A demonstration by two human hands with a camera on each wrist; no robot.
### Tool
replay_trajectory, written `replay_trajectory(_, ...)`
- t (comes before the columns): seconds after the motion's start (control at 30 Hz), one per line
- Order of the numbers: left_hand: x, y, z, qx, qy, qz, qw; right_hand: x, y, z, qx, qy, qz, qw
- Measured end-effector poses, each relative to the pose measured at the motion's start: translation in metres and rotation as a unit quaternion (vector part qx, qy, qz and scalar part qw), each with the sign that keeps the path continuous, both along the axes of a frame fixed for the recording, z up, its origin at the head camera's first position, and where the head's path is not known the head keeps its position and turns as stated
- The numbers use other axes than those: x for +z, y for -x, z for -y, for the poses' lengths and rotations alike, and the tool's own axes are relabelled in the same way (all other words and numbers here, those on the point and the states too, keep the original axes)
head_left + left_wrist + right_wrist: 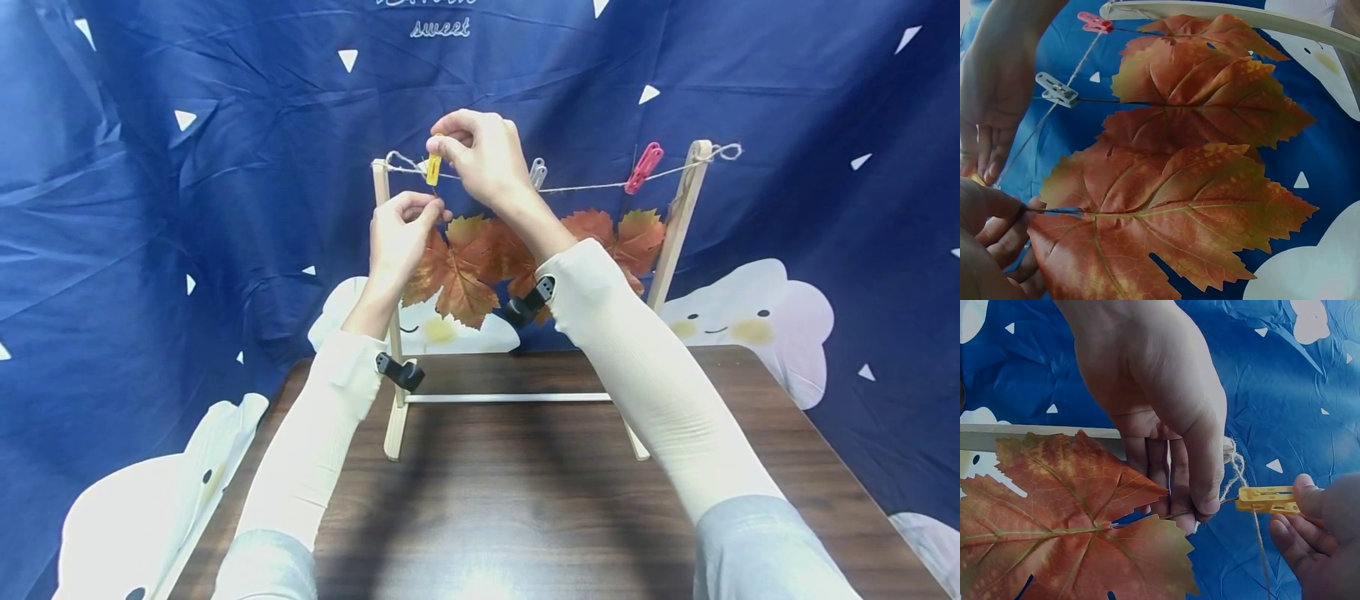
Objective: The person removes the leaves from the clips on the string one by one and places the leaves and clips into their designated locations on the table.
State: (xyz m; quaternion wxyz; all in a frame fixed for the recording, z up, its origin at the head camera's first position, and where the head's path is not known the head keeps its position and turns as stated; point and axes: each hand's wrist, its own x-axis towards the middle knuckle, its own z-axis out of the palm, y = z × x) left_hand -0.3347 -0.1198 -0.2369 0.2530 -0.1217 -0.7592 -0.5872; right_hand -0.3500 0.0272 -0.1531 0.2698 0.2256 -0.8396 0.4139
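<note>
My right hand (483, 158) pinches the handle end of a yellow clothespin (1266, 499) between thumb and finger. The clothespin's other end lies across the twine (585, 188), near the left post. Just below it, my left hand (401, 233) pinches the thin stem of an orange-red artificial maple leaf (1179, 212). The stem's tip reaches the clothespin's end in the right wrist view; whether it is clamped I cannot tell. Further right, a grey clothespin (1057, 90) and a pink clothespin (643, 168) sit on the twine, with similar leaves (1204, 81) hanging by their stems.
A wooden stand holds the twine between its left post (381, 185) and right post (678, 225), with a white crossbar (510, 398) low down. It stands on a dark brown table (480, 500). Behind hangs a blue cloth (247, 183) with white triangles and clouds.
</note>
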Motion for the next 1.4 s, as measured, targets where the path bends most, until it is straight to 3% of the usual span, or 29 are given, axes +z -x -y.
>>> replay_trajectory(0.53, -0.001, -0.005, 0.004, 0.005, -0.006, -0.007, 0.9999, 0.003, -0.007, -0.001, 0.009, 0.093, -0.032, 0.9952)
replay_trajectory(0.8, -0.001, -0.009, 0.004, 0.003, -0.005, -0.014, 0.9999, 0.005, -0.008, -0.002, 0.018, 0.167, -0.038, 0.9851)
replay_trajectory(1.4, -0.002, -0.02, 0.012, -0.014, -0.022, -0.039, 0.9989, 0.0, -0.023, -0.016, 0.023, 0.138, 0.002, 0.9901)
